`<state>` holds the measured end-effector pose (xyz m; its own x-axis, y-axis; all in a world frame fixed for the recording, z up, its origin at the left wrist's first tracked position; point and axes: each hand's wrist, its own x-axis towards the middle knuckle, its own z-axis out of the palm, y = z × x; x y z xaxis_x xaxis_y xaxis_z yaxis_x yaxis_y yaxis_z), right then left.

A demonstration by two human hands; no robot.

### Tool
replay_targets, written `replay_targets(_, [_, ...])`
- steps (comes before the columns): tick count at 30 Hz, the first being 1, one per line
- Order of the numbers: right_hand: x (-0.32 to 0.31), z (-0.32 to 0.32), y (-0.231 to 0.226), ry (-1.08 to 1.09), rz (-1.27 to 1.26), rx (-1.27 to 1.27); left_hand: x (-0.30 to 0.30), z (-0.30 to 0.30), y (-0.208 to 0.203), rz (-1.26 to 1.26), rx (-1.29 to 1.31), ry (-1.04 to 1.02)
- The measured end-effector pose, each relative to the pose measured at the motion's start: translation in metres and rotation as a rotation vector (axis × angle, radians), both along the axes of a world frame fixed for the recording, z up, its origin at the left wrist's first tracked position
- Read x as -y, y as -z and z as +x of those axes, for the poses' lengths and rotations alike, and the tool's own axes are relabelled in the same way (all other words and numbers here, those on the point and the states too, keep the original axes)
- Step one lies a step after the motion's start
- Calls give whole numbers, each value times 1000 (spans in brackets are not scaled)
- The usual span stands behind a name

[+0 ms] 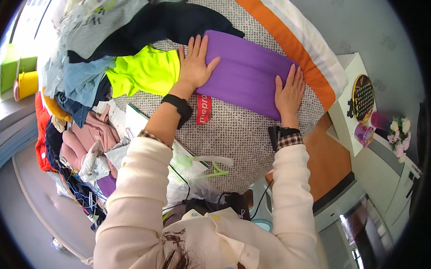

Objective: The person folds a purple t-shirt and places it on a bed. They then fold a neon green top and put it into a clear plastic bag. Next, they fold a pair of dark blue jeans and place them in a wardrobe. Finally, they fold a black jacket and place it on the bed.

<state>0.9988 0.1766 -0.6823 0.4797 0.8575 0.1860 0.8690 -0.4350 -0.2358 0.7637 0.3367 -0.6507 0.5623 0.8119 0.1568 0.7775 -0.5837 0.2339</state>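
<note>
You're over the bed [234,130], covered in a dotted grey spread with an orange and white band along its far edge; treat the bed as reference. Clothes pile [85,59] takes up the bed's left side: grey, dark navy and denim pieces on top, pink and red ones lower down toward you. Folded purple cloth [248,74] lies flat on the bed's middle, right of the pile, just short of the orange band. Neon yellow shirt [144,72] sits on the bed between the pile and the purple cloth, touching the cloth's left end. White side table [344,115] stands off the bed's right edge, with a round dark board and pink flowers on it. Your left hand [195,62] is flat on the purple cloth's left end, fingers spread, palm down, nothing gripped, partly overlapping the yellow shirt's edge. Your right hand [289,92] is flat on the cloth's right end, fingers straight, also pressing and not gripping. Small red tag [203,109] lies on the bed just below the cloth, beside your left wrist.
</note>
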Motion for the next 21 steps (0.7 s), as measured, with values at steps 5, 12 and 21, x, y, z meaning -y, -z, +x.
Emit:
replay_targets(5, [9,20,-3,-75,-1,-202,10,-56,-50,-585,308,9])
replay_targets(12, [118,-6,-37,49,-88,-596,163,-268,-83,11,704,-681])
replay_targets(21, [149,-145,-128,-55,116,-442,406,-579,-3,-208,1664,-2300])
